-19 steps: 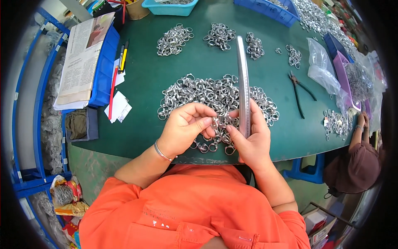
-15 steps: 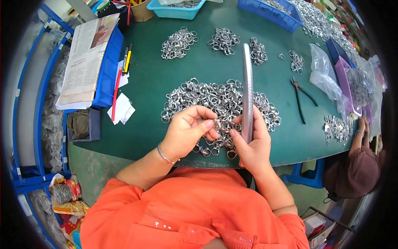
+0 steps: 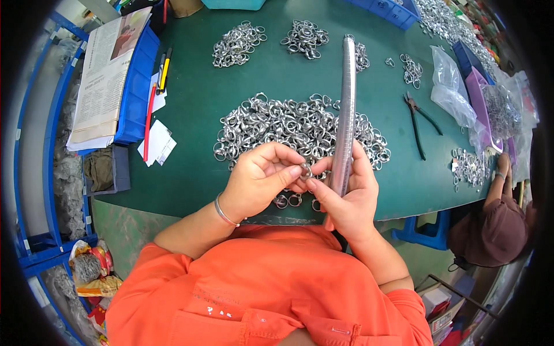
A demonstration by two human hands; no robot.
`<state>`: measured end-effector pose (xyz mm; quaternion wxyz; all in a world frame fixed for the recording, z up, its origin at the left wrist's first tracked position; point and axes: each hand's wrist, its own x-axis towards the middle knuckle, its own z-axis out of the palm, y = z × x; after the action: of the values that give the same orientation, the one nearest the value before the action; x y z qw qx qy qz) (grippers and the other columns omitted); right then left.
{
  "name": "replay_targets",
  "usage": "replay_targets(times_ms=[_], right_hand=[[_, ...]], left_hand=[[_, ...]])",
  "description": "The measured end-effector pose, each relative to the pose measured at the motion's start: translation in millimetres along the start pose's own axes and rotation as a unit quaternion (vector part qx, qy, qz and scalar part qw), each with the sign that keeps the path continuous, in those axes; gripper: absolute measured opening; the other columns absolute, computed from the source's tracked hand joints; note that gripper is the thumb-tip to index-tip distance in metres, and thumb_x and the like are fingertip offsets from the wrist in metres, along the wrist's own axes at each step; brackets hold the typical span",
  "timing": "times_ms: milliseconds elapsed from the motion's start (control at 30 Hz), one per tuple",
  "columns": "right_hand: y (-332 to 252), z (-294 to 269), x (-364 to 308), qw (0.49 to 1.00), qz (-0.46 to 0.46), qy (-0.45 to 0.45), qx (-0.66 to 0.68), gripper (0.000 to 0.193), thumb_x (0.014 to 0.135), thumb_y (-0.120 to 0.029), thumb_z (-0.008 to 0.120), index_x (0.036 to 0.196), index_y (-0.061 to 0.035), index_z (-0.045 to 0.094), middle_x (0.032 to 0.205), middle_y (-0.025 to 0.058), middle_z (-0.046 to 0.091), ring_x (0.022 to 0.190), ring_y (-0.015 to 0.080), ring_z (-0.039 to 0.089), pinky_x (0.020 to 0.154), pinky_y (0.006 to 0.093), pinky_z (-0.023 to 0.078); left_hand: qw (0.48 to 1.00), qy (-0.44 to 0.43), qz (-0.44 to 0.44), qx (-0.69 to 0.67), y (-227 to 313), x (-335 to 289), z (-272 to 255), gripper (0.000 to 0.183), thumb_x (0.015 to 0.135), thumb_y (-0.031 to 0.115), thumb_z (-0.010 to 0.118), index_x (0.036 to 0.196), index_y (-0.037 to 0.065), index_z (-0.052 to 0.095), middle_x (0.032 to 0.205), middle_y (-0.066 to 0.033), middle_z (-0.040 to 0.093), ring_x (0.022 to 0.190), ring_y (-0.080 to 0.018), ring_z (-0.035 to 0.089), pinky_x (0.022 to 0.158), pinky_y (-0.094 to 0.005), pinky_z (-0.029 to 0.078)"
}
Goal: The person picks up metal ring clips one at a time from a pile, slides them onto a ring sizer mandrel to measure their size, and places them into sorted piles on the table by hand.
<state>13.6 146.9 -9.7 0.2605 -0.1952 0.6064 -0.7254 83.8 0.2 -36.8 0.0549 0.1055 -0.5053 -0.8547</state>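
My left hand is closed, pinching a silver ring between thumb and fingertips. A tapered metal ring mandrel, marked with fine lines, stands nearly upright in my right hand. The fingers of that hand wrap around its lower part, and its thin end points away from me. My right thumb and a fingertip come up close to the ring; whether they touch it is hard to tell. Both hands are over the near side of a large pile of silver rings on the green table.
Smaller ring heaps lie farther back. Pliers rest to the right, near plastic bags and a purple tray. At left are a newspaper on a blue bin and a red pencil. A co-worker's arm reaches in at far right.
My hands have come closer together, bringing the ring next to my right thumb. The mandrel leans slightly more to the right, and its lower end now shows below my hand. The view has shifted slightly.
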Motion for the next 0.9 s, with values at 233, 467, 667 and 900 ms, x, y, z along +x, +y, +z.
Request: replay_targets(times_ms=[233,467,667,900], right_hand=[[-1,4,-2,1.000,0.006,0.015,0.024,0.069,0.077,0.011,0.060,0.135,0.0017,0.022,0.087,0.0102,0.056,0.076,0.0135,0.058,0.068,0.0252,0.050],[-1,4,-1,0.999,0.011,0.005,0.050,0.070,0.076,0.011,0.060,0.134,0.0013,0.023,0.086,0.0098,0.057,0.075,0.0117,0.057,0.066,0.0231,0.048],[8,1,-2,0.999,-0.018,-0.004,0.026,0.072,0.074,0.011,0.063,0.134,0.0005,0.025,0.088,0.0086,0.057,0.079,0.0098,0.056,0.065,0.0210,0.047],[18,-4,-6,0.986,-0.136,-0.006,-0.094,0.068,0.073,0.010,0.064,0.130,0.0035,0.029,0.086,0.0092,0.059,0.076,0.0122,0.059,0.065,0.0228,0.048]], left_hand=[[1.000,-0.008,0.000,0.013,-2,-4,0,0.011,0.087,0.001,0.053,0.096,-0.004,0.052,0.085,-0.0126,0.062,0.073,-0.0176,0.064,0.065,-0.0277,0.055],[0.999,-0.004,0.026,0.022,-4,-5,2,0.010,0.087,0.001,0.053,0.096,-0.004,0.052,0.087,-0.0110,0.062,0.075,-0.0157,0.063,0.064,-0.0250,0.054],[0.951,0.026,0.245,0.185,-12,1,1,0.011,0.085,-0.003,0.054,0.096,-0.003,0.053,0.095,-0.0094,0.058,0.077,-0.0113,0.060,0.065,-0.0219,0.051],[0.990,0.016,0.101,0.098,0,-7,-2,0.008,0.089,0.006,0.051,0.091,-0.001,0.051,0.081,-0.0072,0.055,0.058,-0.0086,0.052,0.050,-0.0209,0.044]])
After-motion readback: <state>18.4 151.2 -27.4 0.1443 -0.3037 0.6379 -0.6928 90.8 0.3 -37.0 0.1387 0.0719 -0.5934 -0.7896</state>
